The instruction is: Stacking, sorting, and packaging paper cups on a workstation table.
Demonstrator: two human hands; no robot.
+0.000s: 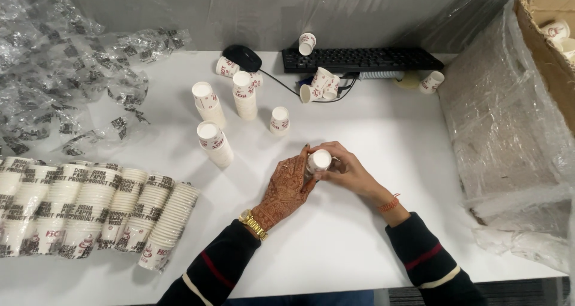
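Both of my hands meet at the middle of the white table (371, 132) around a small white paper cup (319, 160) held upside down. My left hand (287, 189), with henna patterns and a gold watch, cups it from the left. My right hand (344, 169), with a red thread at the wrist, grips it from the right. Just beyond stand upside-down cup stacks: one (214, 143) nearest, another (207, 102) behind it, a taller one (244, 94), and a single cup (279, 119).
Several sleeves of wrapped cups (90, 207) lie at the left front. Crumpled clear wrappers (66, 72) fill the far left. A black keyboard (362, 59), a mouse (242, 56) and loose cups (320, 84) sit at the back. A plastic-covered cardboard box (521, 102) stands at the right.
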